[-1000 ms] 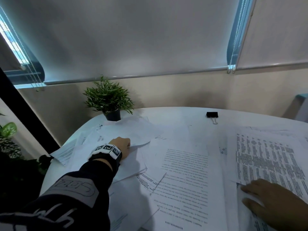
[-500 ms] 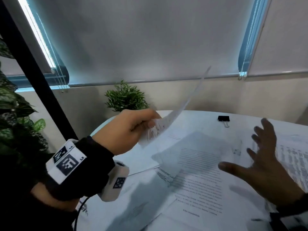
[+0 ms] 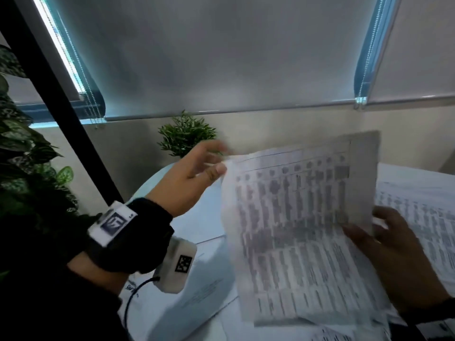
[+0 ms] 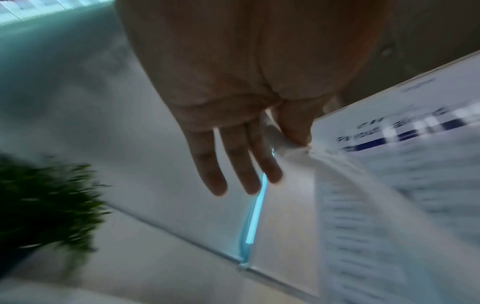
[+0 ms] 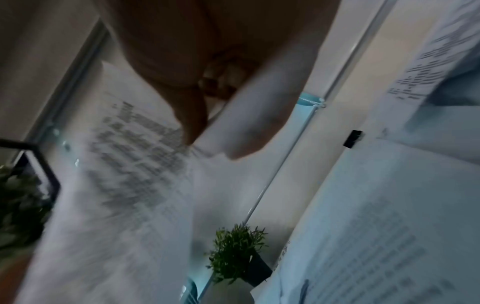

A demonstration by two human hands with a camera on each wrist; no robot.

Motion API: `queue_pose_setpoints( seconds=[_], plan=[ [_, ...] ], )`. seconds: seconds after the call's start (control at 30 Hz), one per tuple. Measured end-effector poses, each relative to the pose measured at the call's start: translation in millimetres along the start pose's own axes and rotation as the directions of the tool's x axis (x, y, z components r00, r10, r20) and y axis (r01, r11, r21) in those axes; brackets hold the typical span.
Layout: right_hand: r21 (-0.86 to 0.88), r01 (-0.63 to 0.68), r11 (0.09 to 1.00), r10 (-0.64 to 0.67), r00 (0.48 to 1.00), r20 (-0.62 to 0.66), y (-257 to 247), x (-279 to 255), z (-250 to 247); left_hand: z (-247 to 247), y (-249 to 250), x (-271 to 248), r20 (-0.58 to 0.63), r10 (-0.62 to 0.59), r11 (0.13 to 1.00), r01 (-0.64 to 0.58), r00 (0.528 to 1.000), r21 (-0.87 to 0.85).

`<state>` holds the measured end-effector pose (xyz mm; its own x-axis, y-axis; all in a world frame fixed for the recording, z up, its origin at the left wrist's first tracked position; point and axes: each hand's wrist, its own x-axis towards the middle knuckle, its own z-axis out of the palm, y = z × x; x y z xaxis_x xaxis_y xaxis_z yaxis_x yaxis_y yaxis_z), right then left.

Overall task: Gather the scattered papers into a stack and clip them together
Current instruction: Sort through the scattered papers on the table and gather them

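A printed sheet (image 3: 295,230) with columns of dark text hangs upright in the air, facing me and blurred. My left hand (image 3: 219,166) pinches its top left corner; in the left wrist view the thumb and forefinger of that hand (image 4: 291,142) nip the sheet (image 4: 389,164) while the other fingers stay straight. My right hand (image 3: 364,225) grips the right edge, thumb in front. The right wrist view shows the right hand (image 5: 207,142) pinching the sheet (image 5: 130,164). More papers (image 3: 418,217) lie scattered on the white table (image 3: 147,185). A black binder clip (image 5: 352,138) lies on the table, hidden in the head view.
A small potted plant (image 3: 187,136) stands at the table's far left edge, against the wall. A large leafy plant (image 3: 24,156) and a black post (image 3: 61,102) are close on my left. Other sheets (image 3: 197,303) overlap below my left wrist.
My left hand has lifted one sheet off the table and swung it round to face me. My right hand has left the table and taken the sheet's right edge.
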<state>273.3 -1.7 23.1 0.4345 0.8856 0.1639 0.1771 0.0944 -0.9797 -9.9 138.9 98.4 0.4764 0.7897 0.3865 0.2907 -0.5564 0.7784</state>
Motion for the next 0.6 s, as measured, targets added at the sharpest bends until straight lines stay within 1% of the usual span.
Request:
queue_pose_setpoints(
  seconds=[0.03,0.07,0.1,0.13,0.17,0.2,0.23,0.3,0.33,0.4,0.47,0.6],
  plan=[
    [0.004,-0.08,0.997,0.08,0.992,-0.093,9.6,-4.8,-5.9,3.0,-17.5,0.1,-0.058,-0.095,0.988,0.101,0.994,0.117],
    [-0.003,-0.153,0.988,0.152,0.979,-0.139,20.5,-8.7,-10.9,7.3,-33.4,-2.6,-0.052,-0.205,0.936,0.212,0.977,0.281],
    [-0.027,-0.181,0.983,0.176,0.974,-0.14,30.8,-12.8,-14.0,13.0,-50.1,-7.4,0.015,-0.333,0.835,0.287,0.943,0.47],
    [-0.056,-0.185,0.981,0.176,0.975,-0.137,42.2,-14.9,-17.0,20.1,-66.3,-13.1,0.103,-0.454,0.71,0.289,0.885,0.642],
    [-0.088,-0.197,0.977,0.185,0.975,-0.125,49.9,-17.4,-18.8,27.2,-80.2,-18.3,0.168,-0.546,0.603,0.246,0.82,0.759],
    [-0.122,-0.206,0.971,0.194,0.976,-0.102,58.1,-19.6,-20.5,32.9,-90.0,-22.2,0.2,-0.601,0.53,0.199,0.774,0.824],
    [-0.166,-0.224,0.96,0.218,0.975,-0.052,64.9,-22.0,-21.3,36.0,-97.2,-23.3,0.21,-0.632,0.489,0.173,0.746,0.855],
    [-0.233,-0.284,0.93,0.308,0.948,0.077,69.7,-25.7,-19.4,36.5,-105.5,-18.8,0.232,-0.659,0.478,0.159,0.716,0.864],
    [-0.243,-0.309,0.919,0.341,0.934,0.103,72.0,-26.5,-21.2,35.1,-107.0,-14.5,0.248,-0.672,0.483,0.158,0.698,0.861],
    [-0.25,-0.314,0.916,0.349,0.931,0.109,74.9,-27.1,-25.0,32.4,-108.8,-7.2,0.254,-0.7,0.471,0.163,0.667,0.867],
    [-0.269,-0.294,0.917,0.331,0.938,0.106,75.7,-28.7,-26.3,30.5,-110.5,-2.5,0.242,-0.703,0.451,0.156,0.668,0.879],
    [-0.336,-0.216,0.917,0.269,0.956,0.119,79.1,-31.3,-25.4,31.5,-112.5,0.5,0.218,-0.69,0.423,0.141,0.69,0.895]
  ],
)
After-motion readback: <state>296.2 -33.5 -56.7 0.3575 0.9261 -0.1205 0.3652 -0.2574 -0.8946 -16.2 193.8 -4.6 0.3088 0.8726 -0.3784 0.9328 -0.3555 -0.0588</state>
